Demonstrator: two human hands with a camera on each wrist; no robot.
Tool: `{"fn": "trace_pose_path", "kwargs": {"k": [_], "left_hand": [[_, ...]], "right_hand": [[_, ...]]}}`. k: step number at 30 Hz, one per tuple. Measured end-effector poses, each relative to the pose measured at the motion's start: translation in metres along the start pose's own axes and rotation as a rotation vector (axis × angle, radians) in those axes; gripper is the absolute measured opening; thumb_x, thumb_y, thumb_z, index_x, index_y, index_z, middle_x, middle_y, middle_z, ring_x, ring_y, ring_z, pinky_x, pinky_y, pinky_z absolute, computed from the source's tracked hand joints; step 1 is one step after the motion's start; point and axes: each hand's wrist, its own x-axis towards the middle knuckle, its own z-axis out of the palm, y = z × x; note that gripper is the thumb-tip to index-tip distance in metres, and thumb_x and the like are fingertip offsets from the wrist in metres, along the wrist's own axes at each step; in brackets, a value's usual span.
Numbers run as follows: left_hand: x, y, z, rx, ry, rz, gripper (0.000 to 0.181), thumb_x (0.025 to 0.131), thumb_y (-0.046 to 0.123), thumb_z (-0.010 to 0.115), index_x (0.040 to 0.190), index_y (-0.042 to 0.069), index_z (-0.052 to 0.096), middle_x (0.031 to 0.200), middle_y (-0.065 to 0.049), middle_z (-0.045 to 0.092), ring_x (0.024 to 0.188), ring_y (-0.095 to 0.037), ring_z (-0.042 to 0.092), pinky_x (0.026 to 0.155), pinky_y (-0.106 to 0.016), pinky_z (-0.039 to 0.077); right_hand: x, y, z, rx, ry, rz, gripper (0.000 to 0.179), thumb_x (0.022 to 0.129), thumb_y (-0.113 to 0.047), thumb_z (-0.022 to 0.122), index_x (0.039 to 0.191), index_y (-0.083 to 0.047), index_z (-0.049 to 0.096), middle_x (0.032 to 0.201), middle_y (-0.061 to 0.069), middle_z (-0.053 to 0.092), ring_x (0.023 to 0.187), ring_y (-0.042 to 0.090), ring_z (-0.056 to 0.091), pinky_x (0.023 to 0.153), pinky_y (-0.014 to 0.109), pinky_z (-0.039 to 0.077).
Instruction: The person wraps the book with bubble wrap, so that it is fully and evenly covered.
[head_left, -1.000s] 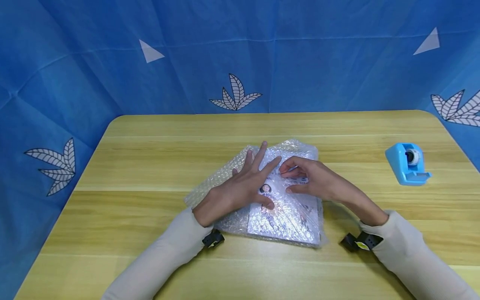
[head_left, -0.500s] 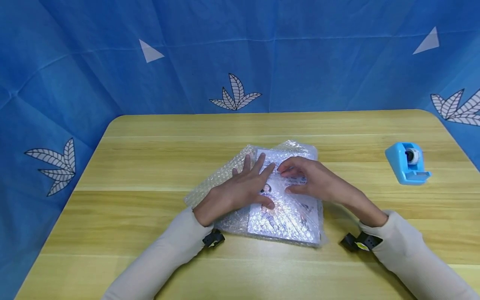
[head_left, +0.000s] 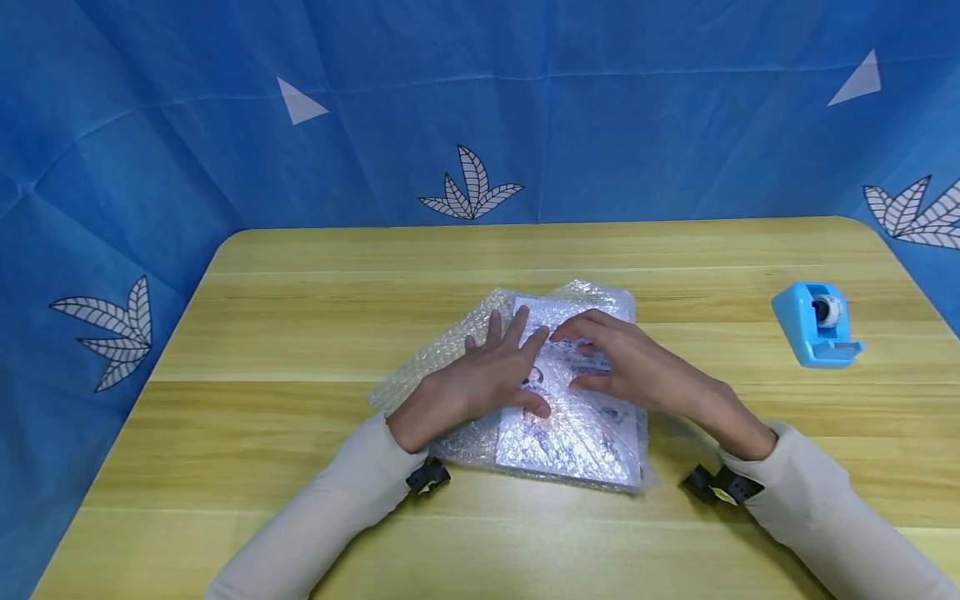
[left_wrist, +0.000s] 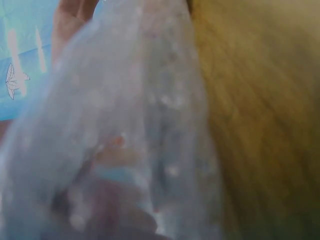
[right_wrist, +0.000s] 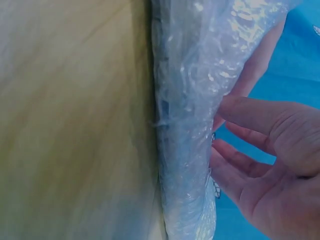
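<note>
A flat book-like item with a white printed cover [head_left: 570, 442], showing a small cartoon face, lies wrapped in clear bubble wrap [head_left: 442, 358] at the middle of the table. My left hand [head_left: 480, 379] rests on the left part of the package with its fingers spread. Over the right part, my right hand [head_left: 622, 362] bends loosely, its fingertips at the top surface and nothing visible between thumb and fingers. The right wrist view has the wrapped edge [right_wrist: 185, 125] side-on, with the right thumb and fingers at its upper face. Blurred bubble wrap [left_wrist: 115, 100] fills much of the left wrist view.
A light blue tape dispenser [head_left: 817, 325] with a roll of tape stands at the right of the wooden table [head_left: 300, 333]. Behind the table hangs a blue cloth [head_left: 375, 117] with leaf and triangle prints.
The left fingers have drawn back slightly toward the person over the cover. The right index finger has lifted and spread from the other fingers. The package stays in place.
</note>
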Motion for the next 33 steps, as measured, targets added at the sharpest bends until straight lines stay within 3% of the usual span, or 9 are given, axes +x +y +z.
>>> {"fn": "trace_pose_path", "kwargs": {"k": [26,29,33], "left_hand": [[0.0007,0.0003,0.0005,0.012,0.000,-0.002,0.102,0.094,0.051,0.069,0.167,0.009,0.013,0.169,-0.023,-0.016,0.151,-0.053,-0.010,0.112,-0.076,0.017],[0.0010,0.0005,0.0003,0.019,-0.001,-0.003,0.101,0.094,0.051,0.068,0.167,0.009,0.013,0.169,-0.023,-0.016,0.151,-0.053,-0.010,0.112,-0.076,0.018],[0.0012,0.0006,0.0007,0.025,0.006,-0.004,0.100,0.094,0.051,0.069,0.167,0.008,0.016,0.169,-0.024,-0.014,0.151,-0.053,-0.008,0.111,-0.076,0.020]], "right_hand": [[-0.0003,-0.0008,0.0008,-0.043,0.002,-0.006,0.053,0.083,-0.004,0.088,0.130,-0.001,0.064,0.131,0.014,0.065,0.117,0.033,0.064,0.096,0.050,0.056],[-0.0004,-0.0004,0.0001,-0.096,0.017,0.002,0.061,0.080,-0.007,0.091,0.134,-0.001,0.062,0.139,0.018,0.059,0.129,0.036,0.056,0.104,0.055,0.050],[-0.0021,0.0016,-0.0032,-0.138,0.013,0.061,0.084,0.079,-0.018,0.093,0.150,-0.003,0.050,0.159,0.026,0.037,0.149,0.047,0.029,0.118,0.068,0.022]]}}
